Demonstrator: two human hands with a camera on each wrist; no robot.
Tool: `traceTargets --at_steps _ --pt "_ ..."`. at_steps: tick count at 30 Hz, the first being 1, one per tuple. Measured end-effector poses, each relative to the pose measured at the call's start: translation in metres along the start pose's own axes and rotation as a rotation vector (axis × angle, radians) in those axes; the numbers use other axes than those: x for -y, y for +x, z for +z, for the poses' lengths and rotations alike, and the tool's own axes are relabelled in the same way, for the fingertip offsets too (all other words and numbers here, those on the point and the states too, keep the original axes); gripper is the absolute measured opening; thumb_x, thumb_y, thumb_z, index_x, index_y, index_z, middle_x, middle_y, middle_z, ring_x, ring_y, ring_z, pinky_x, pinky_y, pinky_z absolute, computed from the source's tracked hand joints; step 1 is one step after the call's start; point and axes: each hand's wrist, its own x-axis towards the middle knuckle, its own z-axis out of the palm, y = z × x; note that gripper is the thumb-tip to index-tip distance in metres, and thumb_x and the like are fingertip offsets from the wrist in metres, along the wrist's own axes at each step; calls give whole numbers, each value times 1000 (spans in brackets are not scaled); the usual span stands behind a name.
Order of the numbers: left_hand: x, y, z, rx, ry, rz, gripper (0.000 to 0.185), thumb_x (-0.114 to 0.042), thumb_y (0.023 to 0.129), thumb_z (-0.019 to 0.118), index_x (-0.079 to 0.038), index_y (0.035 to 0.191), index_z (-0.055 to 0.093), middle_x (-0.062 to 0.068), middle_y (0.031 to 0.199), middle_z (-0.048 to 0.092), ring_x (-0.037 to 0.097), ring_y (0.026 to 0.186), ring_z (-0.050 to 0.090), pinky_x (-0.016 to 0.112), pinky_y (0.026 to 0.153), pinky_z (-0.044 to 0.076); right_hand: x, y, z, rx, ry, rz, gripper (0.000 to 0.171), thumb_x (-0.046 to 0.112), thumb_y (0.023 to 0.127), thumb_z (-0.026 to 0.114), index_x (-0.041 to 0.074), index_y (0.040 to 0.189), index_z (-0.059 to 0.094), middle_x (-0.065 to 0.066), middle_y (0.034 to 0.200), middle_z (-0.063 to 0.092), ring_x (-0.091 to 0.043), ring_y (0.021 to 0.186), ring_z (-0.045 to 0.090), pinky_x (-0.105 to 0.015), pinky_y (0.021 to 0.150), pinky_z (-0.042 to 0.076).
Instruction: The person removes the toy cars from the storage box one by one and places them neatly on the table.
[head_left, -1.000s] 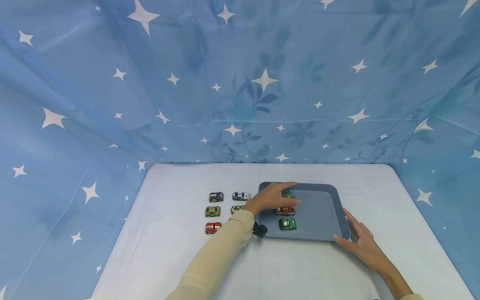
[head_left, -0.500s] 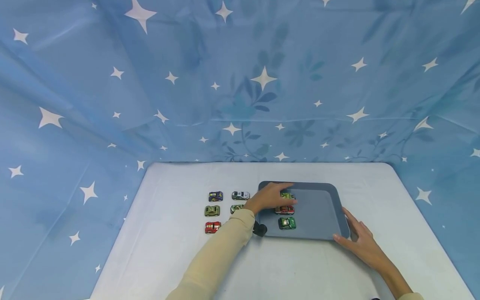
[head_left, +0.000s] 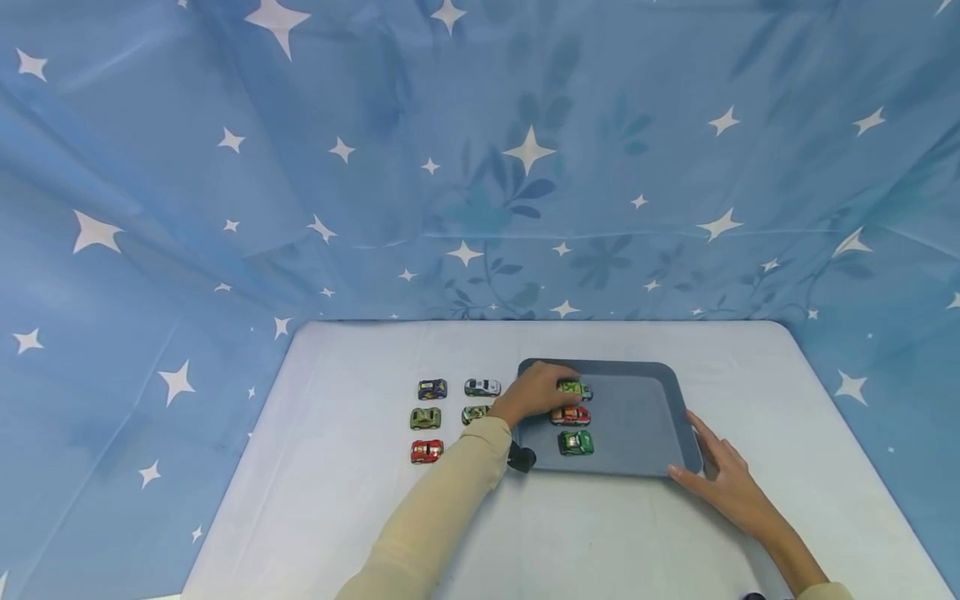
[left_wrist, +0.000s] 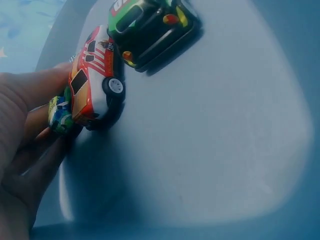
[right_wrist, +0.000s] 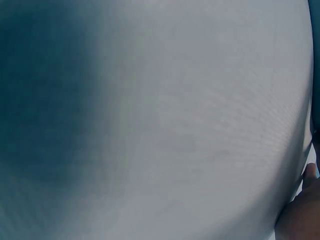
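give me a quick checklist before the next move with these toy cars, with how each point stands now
1. Left hand holding yellow-green car: ok, pinched between thumb and fingers
2. Right hand at tray: ok, touching its right end
3. Red-and-white car and dark-green car upright: ok, inside the tray
4. No cars outside the tray: not ok, five show on the table
5. Nothing hidden under left sleeve: cannot tell

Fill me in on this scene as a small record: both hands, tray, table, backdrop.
Left hand: pinches lime car in tray
Right hand: holds tray's near right corner
Tray, far to near: lime car, red-white car, green car
Table, visible: blue car, white car, olive car, camouflage car, red car
Backdrop: blue, white stars
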Motion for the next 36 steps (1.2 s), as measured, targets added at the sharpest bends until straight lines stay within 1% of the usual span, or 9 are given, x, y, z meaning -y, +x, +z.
traceTargets --at_steps 5,7,15,18,24,27,31,32,36 --pt "0 1 1 -7 18 7 36 -26 104 75 -12 138 75 1 123 77 3 85 63 20 85 52 -1 0 0 -6 6 -25 101 37 100 73 14 174 8 -44 163 23 -69 144 28 -72 122 -10" --pt "0 1 1 -10 27 11 35 -25 105 74 -12 138 75 1 123 77 3 84 62 20 83 52 -1 0 0 -9 10 -38 101 36 100 73 14 174 9 -43 164 22 -68 144 30 -69 123 -10" --pt "2 1 4 -41 62 43 32 -25 104 75 -13 134 77 0 123 78 4 98 69 20 89 54 -1 0 0 -19 9 -42 101 36 100 73 13 174 10 -42 165 22 -69 143 31 -68 124 -10" --pt "2 0 4 -44 55 42 32 -25 104 75 -13 133 78 0 121 78 4 95 68 20 87 54 -1 1 1 -19 7 -33 101 37 100 74 12 174 10 -43 164 23 -68 143 30 -69 124 -9" --pt "2 0 3 -43 22 32 31 -24 103 76 -13 133 78 0 117 79 3 81 61 20 79 52 1 1 1 -18 -5 -19 101 39 100 73 10 174 10 -45 162 24 -69 143 30 -72 122 -8" --pt "2 -1 1 -44 17 23 32 -24 103 76 -13 133 78 0 119 79 3 85 63 20 81 52 3 2 1 -18 -4 -22 101 38 100 74 9 173 11 -44 163 24 -69 143 30 -71 123 -8" --pt "1 -3 -1 -44 10 13 31 -24 104 75 -14 133 78 -1 122 78 3 97 68 20 88 54 3 3 1 -10 -6 -15 102 39 100 74 10 174 10 -44 163 24 -68 144 29 -72 123 -6" --pt "1 -3 -2 -43 4 16 31 -24 104 75 -14 133 78 -1 122 78 3 98 68 21 88 54 3 3 1 -8 -8 -11 102 40 100 73 11 174 10 -44 163 24 -68 144 30 -72 123 -6" --pt "-1 -2 -2 -26 -7 31 31 -24 105 73 -14 135 77 -1 123 77 3 92 65 20 84 52 0 1 0 -3 -4 -3 101 39 101 73 15 174 8 -42 165 22 -68 144 29 -72 123 -7"
